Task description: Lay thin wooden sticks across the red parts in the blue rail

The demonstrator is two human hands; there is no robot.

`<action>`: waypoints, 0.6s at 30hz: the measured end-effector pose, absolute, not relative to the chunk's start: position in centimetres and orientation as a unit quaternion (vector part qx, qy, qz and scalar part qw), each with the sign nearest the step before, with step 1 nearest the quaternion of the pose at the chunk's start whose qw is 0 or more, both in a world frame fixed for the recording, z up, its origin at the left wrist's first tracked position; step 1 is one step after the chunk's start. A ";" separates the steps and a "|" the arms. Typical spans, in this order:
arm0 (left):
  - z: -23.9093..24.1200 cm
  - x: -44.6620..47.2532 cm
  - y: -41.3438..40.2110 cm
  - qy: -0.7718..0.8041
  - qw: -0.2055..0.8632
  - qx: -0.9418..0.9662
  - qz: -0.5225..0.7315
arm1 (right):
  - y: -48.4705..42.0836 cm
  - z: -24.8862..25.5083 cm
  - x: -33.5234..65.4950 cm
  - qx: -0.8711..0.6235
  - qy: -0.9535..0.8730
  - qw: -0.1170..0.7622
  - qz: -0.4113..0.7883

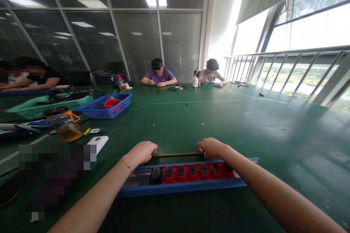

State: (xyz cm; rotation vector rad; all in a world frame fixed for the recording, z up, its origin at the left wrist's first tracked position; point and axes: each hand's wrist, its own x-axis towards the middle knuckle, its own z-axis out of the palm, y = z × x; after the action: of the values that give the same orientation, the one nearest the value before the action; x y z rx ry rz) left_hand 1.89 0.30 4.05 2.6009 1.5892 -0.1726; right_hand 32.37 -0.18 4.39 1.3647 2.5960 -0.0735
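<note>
A thin yellowish-brown strip [177,154] stretches straight between my hands, just beyond a long blue-edged tray [180,188]. Its left end is in the closed fingers of my left hand [143,151], which has a beaded bracelet at the wrist. My right hand [212,148] is closed round the other end. Whether the strip is stiff or elastic I cannot tell. In the tray stands a row of several red holders [180,179] with black pieces [192,169] in them. A separate black piece [156,174] sits left of the row. My right forearm covers part of the tray's right end.
To the left are a jar of amber liquid [71,133], a white power bank [98,145], a blue basket [120,111] holding a red box [112,103], and a green basket [27,110] of cables. Several people sit farther off around the green table [246,127].
</note>
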 end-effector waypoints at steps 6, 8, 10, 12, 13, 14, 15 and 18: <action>4.4 1.0 0.5 0.508 0.190 0.840 -0.013 | -0.2 4.8 33.6 0.467 0.882 0.049 -0.038; 4.6 0.5 0.1 0.511 0.242 0.824 0.047 | -0.6 5.4 34.4 0.468 0.883 0.019 -0.043; 5.0 0.2 -0.5 0.514 0.280 0.801 0.122 | -1.4 6.1 35.0 0.473 0.879 -0.023 -0.045; 5.7 0.4 -1.5 0.505 0.320 0.779 0.190 | -2.4 6.6 35.2 0.484 0.871 -0.083 -0.034; 6.1 0.6 -2.1 0.496 0.342 0.770 0.211 | -3.0 6.9 35.2 0.490 0.864 -0.112 -0.023; 6.5 0.9 -2.7 0.485 0.362 0.765 0.222 | -3.7 7.1 35.1 0.496 0.857 -0.138 -0.007; 7.0 1.2 -3.3 0.474 0.380 0.763 0.221 | -4.4 7.3 34.9 0.503 0.850 -0.155 0.010; 8.2 2.1 -5.2 0.469 0.398 0.766 0.186 | -6.4 7.9 34.6 0.509 0.842 -0.171 0.054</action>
State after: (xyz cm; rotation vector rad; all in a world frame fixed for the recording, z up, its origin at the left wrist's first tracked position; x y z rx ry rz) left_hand 2.09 -5.16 8.19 1.9402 1.1863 0.4698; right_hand 34.60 -6.39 7.92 1.8014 2.9771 0.1907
